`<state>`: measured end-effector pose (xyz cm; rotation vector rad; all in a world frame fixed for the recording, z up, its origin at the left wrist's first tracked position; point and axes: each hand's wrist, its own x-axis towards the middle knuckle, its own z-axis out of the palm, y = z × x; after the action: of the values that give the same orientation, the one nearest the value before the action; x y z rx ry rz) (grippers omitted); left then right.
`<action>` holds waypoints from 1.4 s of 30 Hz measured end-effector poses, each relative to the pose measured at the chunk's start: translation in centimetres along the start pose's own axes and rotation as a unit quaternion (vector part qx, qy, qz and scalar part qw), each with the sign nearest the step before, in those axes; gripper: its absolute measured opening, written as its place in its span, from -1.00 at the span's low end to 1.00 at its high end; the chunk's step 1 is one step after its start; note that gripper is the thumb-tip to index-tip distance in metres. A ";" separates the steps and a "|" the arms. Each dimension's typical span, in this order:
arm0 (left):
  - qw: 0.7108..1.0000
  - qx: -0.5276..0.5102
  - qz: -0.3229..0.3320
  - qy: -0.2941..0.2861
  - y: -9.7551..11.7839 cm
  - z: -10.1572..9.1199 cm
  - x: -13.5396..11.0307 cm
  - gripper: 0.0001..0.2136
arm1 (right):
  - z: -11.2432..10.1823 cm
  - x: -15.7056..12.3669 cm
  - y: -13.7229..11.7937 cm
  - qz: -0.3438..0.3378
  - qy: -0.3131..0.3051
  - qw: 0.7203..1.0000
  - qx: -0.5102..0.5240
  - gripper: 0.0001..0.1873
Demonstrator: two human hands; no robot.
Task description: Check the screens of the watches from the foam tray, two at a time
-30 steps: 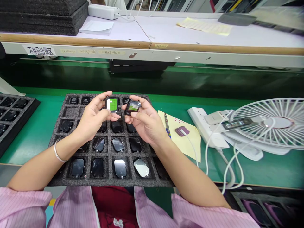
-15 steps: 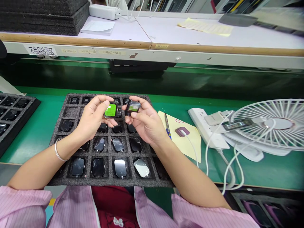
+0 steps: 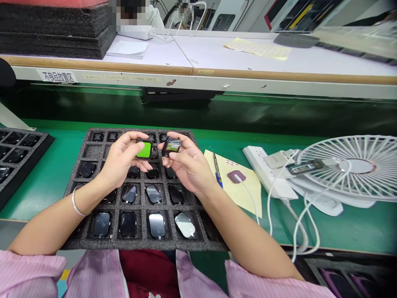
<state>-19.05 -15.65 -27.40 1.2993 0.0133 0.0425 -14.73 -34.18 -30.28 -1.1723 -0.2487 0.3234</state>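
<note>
Pinched in my left hand (image 3: 120, 159) is a square smartwatch body (image 3: 144, 149) without a strap, its screen lit green with a grid. My right hand (image 3: 189, 163) grips a second watch body (image 3: 171, 146), tilted, with a partly green screen. The two watches are held close side by side, apart from each other. Beneath both hands lies a dark grey foam tray (image 3: 142, 221) with square compartments. Many hold watch bodies with dark screens, such as the watch (image 3: 157, 225) in the front row. My hands and forearms hide parts of the tray.
Right of the tray are a yellow sheet (image 3: 245, 196), a pen (image 3: 217, 169), a purple charging pad (image 3: 236, 177), a white power strip (image 3: 266, 174) with cables and a white fan (image 3: 350, 165). Another foam tray (image 3: 40, 145) sits left. A shelf (image 3: 198, 70) crosses behind; a person is partly visible beyond.
The whole view has shifted, so the scene sits slightly lower. Both hands keep hold of their watches in nearly the same pose, and both screens still show green.
</note>
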 end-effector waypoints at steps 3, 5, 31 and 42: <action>1.000 -0.009 -0.010 -0.012 0.1 -0.1 0.1 -0.62 | 0.0 0.1 0.0 0.000 0.001 1.000 0.002 -0.40; 1.000 -0.018 -0.013 -0.020 0.1 -0.2 0.2 -0.59 | -0.1 0.1 0.1 -0.001 0.002 1.000 0.004 -0.40; 0.999 0.027 -0.018 0.002 -0.1 -0.1 0.5 -0.68 | -0.3 0.1 0.3 -0.020 -0.013 1.000 -0.012 -0.45; 0.994 0.106 0.016 0.025 -0.6 -0.2 0.5 -0.69 | -0.2 0.2 0.3 0.018 -0.026 0.999 -0.013 -0.56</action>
<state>-18.55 -15.59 -27.99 1.5098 0.0414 0.1039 -14.53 -34.16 -30.57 -1.1969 -0.2780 0.3831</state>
